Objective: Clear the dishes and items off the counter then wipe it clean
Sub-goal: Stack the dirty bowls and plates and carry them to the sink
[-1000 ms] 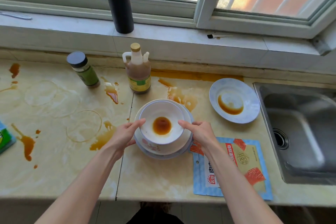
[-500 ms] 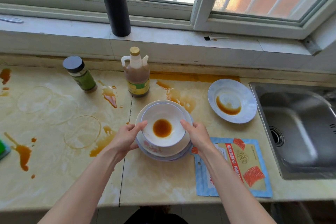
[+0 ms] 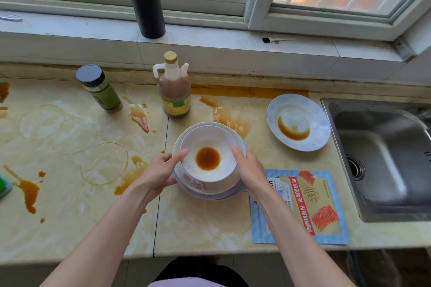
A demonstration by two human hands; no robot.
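A stack of white bowls and plates (image 3: 211, 184) sits mid-counter; the top bowl (image 3: 205, 140) holds a pool of brown sauce. My left hand (image 3: 161, 170) grips the stack's left side and my right hand (image 3: 248, 168) grips its right side, thumbs on the top bowl's rim. A separate plate (image 3: 310, 112) with a brown sauce smear lies to the right. Behind stand a brown sauce bottle (image 3: 173, 91) and a green spice jar (image 3: 100, 87). A blue snack packet (image 3: 310, 207) lies flat by my right wrist. Brown spills stain the beige counter (image 3: 198, 223).
A steel sink (image 3: 384, 154) is set into the counter at the right. A black pipe (image 3: 145, 0) rises from the windowsill behind. A green item (image 3: 3, 184) pokes in at the left edge. The counter's front edge runs just below my forearms.
Both hands have closed in a little tighter around the stack, which stays in the same spot. The camera has shifted slightly left and down.
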